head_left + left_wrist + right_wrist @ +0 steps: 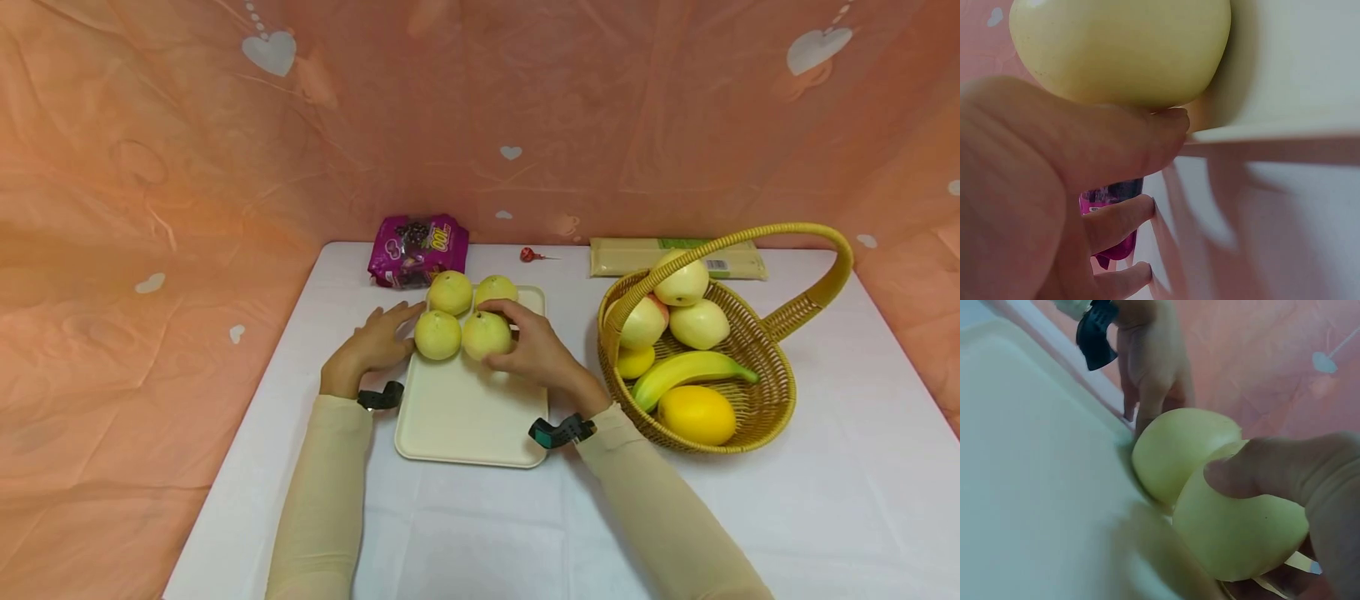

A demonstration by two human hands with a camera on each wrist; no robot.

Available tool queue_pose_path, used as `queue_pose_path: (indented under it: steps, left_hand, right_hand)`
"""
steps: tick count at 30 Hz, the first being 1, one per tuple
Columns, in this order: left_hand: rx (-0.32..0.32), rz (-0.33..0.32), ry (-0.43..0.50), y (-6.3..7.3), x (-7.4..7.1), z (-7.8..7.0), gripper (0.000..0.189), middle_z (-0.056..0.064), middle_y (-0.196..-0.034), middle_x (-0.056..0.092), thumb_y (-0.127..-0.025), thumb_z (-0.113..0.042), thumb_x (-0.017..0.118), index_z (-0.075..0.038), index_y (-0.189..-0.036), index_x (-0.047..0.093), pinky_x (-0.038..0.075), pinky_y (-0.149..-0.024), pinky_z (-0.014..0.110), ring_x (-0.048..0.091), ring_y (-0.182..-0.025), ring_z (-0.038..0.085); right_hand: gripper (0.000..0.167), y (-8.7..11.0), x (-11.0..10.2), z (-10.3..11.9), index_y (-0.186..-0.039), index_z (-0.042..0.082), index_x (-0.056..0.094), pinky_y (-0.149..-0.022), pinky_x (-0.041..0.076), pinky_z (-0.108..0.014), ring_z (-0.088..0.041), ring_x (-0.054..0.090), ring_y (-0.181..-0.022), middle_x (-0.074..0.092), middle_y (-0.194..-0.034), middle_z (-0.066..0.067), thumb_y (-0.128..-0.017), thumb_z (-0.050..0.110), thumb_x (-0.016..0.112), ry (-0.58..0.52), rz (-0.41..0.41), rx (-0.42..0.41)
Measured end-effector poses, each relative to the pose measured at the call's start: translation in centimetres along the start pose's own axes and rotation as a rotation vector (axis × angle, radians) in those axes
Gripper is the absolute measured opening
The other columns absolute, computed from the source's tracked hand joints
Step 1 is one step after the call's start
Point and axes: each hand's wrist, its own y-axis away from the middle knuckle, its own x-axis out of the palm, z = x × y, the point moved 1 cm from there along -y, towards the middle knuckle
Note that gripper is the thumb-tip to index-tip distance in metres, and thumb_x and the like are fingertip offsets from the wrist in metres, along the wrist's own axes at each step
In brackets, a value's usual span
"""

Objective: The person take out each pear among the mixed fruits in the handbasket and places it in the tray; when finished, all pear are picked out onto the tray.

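Several round yellow-green pears stand together at the far end of a cream tray (pixel 472 417). My right hand (pixel 542 346) grips the front right pear (pixel 486 336), thumb on its near side and fingers around the far side. In the right wrist view this pear (pixel 1241 519) sits low over the tray, against its neighbour. My left hand (pixel 381 340) rests at the tray's left edge with fingers spread. Its thumb (pixel 1154 134) lies along the side of the front left pear (pixel 438 335). Behind are a back left pear (pixel 450 292) and a back right pear (pixel 497 289).
A wicker basket (pixel 780 400) with a tall handle stands right of the tray, holding pale round fruit, a banana (pixel 690 371) and a yellow mango-like fruit (pixel 697 415). Along the back lie a purple snack bag (pixel 416 250), a small red item (pixel 528 254) and a flat pale packet (pixel 630 257).
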Motion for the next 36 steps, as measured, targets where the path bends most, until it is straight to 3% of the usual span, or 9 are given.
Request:
queue_pose_path:
  steps: [11, 16, 20, 25, 28, 36]
  left_hand:
    - [0.012, -0.006, 0.006, -0.1, 0.0, -0.2, 0.073, 0.023, -0.182, 0.021, -0.104, -0.019, 0.054, -0.02, -0.174, 0.034, 0.006, -0.12, 0.092, 0.006, -0.165, 0.061]
    - [0.005, -0.003, 0.008, -0.1, 0.1, -0.1, 0.073, 0.022, -0.182, 0.02, -0.104, -0.019, 0.054, -0.022, -0.174, 0.033, 0.006, -0.12, 0.091, 0.005, -0.166, 0.06]
    - [-0.004, 0.001, 0.003, 0.1, 0.0, -0.1, 0.073, 0.022, -0.182, 0.02, -0.105, -0.021, 0.056, -0.022, -0.174, 0.033, 0.005, -0.12, 0.091, 0.004, -0.166, 0.061]
    - [-0.011, 0.007, 0.003, 0.3, -0.2, -0.2, 0.073, 0.022, -0.182, 0.019, -0.106, -0.024, 0.056, -0.022, -0.174, 0.032, 0.005, -0.121, 0.09, 0.004, -0.166, 0.06]
    - [-0.008, 0.004, -0.004, 0.4, -0.3, -0.2, 0.073, 0.023, -0.182, 0.02, -0.105, -0.024, 0.057, -0.021, -0.174, 0.032, 0.006, -0.12, 0.091, 0.004, -0.165, 0.061]
    - [-0.007, 0.011, -0.001, 0.2, -0.1, -0.2, 0.073, 0.022, -0.182, 0.019, -0.106, -0.024, 0.056, -0.021, -0.175, 0.031, 0.006, -0.12, 0.091, 0.004, -0.165, 0.061]
  right_hand:
    - [0.077, 0.0, 0.4, -0.8, -0.153, 0.008, 0.059, -0.113, 0.056, -0.053, -0.034, 0.061, -0.137, 0.061, -0.155, -0.015, -0.083, 0.004, 0.091, 0.11, -0.032, -0.021]
    - [0.077, 0.3, 0.2, -0.8, -0.154, 0.008, 0.058, -0.108, 0.059, -0.049, -0.031, 0.063, -0.133, 0.06, -0.155, -0.014, -0.085, 0.008, 0.091, 0.182, -0.047, -0.032]
    - [0.08, 1.1, -0.2, -0.3, -0.156, 0.008, 0.056, -0.11, 0.059, -0.046, -0.031, 0.063, -0.136, 0.058, -0.158, -0.014, -0.085, 0.011, 0.093, 0.222, -0.048, -0.028]
    - [0.084, 3.1, -1.5, 1.1, -0.158, 0.009, 0.055, -0.112, 0.057, -0.05, -0.036, 0.065, -0.134, 0.058, -0.159, -0.013, -0.084, 0.016, 0.095, 0.28, -0.039, -0.036]
    - [0.084, 4.9, -2.7, 2.5, -0.159, 0.007, 0.055, -0.112, 0.058, -0.05, -0.038, 0.067, -0.133, 0.059, -0.158, -0.014, -0.086, 0.018, 0.095, 0.246, -0.015, -0.06]
    - [0.078, 11.1, -6.7, 5.4, -0.155, 0.012, 0.061, -0.108, 0.06, -0.037, -0.019, 0.07, -0.13, 0.067, -0.153, -0.006, -0.086, 0.016, 0.096, 0.138, 0.037, -0.144]
